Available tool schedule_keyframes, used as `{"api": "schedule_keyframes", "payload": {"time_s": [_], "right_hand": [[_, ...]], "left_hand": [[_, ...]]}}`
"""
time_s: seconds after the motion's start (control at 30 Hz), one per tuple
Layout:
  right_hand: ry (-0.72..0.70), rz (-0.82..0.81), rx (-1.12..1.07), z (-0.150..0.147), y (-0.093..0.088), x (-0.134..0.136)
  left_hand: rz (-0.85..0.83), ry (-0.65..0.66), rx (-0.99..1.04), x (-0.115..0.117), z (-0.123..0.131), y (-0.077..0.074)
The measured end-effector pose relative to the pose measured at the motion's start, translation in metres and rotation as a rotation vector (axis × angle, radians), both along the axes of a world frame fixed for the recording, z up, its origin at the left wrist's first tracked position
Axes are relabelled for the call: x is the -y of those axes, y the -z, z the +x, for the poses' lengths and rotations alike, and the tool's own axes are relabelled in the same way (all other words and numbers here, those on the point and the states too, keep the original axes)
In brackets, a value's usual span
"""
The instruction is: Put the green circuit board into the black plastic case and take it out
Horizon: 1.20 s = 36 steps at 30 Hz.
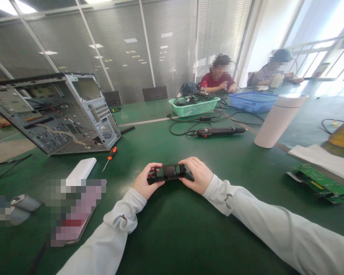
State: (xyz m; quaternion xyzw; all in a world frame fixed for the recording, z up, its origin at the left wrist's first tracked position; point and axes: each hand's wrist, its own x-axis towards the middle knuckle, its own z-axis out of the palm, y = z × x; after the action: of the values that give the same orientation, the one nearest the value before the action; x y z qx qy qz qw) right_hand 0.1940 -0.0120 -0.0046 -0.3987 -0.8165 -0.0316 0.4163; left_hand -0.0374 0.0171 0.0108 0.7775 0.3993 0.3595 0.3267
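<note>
A small black plastic part (171, 172) with recesses in its upper face is held between both hands, just above or on the green table (166, 229). My left hand (146, 181) grips its left end, thumb at the near edge and fingers over the far edge. Around the right end, my right hand (197, 175) is closed in the same way. An orange-handled screwdriver (111, 153) lies to the left, beyond my left hand. Farther out, a black electric screwdriver (218, 131) with a cable rests on the table.
An open computer case (54, 114) stands at the left, near a white box (80, 172). A green basket (193, 107) of cables, a blue basket (253, 101) and a pinkish tumbler (278, 122) stand beyond. At the right lies a circuit board (321, 182). Two people sit across.
</note>
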Motion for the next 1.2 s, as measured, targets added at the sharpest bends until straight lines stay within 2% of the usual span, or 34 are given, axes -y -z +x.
{"api": "schedule_keyframes", "payload": {"time_s": [0.17, 0.33, 0.5, 0.63, 0.7, 0.8, 0.87, 0.93, 1.07, 1.2], "right_hand": [[-0.036, 0.086, -0.043, 0.001, -0.005, 0.004], [-0.063, 0.155, -0.064, -0.001, -0.014, 0.013], [-0.074, 0.168, -0.066, -0.004, -0.021, 0.02], [-0.012, 0.128, -0.151, -0.004, -0.015, 0.019], [0.05, 0.011, -0.259, -0.005, -0.008, 0.018], [0.086, -0.323, -0.454, -0.012, 0.003, 0.021], [-0.025, -0.588, -0.584, -0.02, 0.006, 0.025], [-0.21, -0.821, -0.665, -0.027, 0.005, 0.028], [-0.509, -1.241, -0.687, -0.032, -0.004, 0.027], [-0.689, -1.623, -0.905, -0.025, -0.01, 0.019]], "left_hand": [[0.086, -0.047, -0.01, -0.002, -0.001, 0.003], [0.041, -0.062, -0.055, -0.002, -0.001, 0.003], [0.009, -0.027, -0.094, 0.001, 0.002, 0.001], [0.005, -0.054, -0.111, 0.002, 0.003, -0.002], [-0.006, -0.101, -0.085, 0.003, 0.004, -0.003], [-0.039, -0.144, -0.01, 0.002, 0.003, -0.005], [-0.047, -0.155, 0.026, 0.001, 0.002, -0.006], [-0.048, -0.162, 0.051, 0.0, 0.001, -0.006], [-0.048, -0.129, 0.108, -0.001, -0.001, -0.003], [-0.085, -0.037, 0.117, 0.0, -0.001, -0.001]]}}
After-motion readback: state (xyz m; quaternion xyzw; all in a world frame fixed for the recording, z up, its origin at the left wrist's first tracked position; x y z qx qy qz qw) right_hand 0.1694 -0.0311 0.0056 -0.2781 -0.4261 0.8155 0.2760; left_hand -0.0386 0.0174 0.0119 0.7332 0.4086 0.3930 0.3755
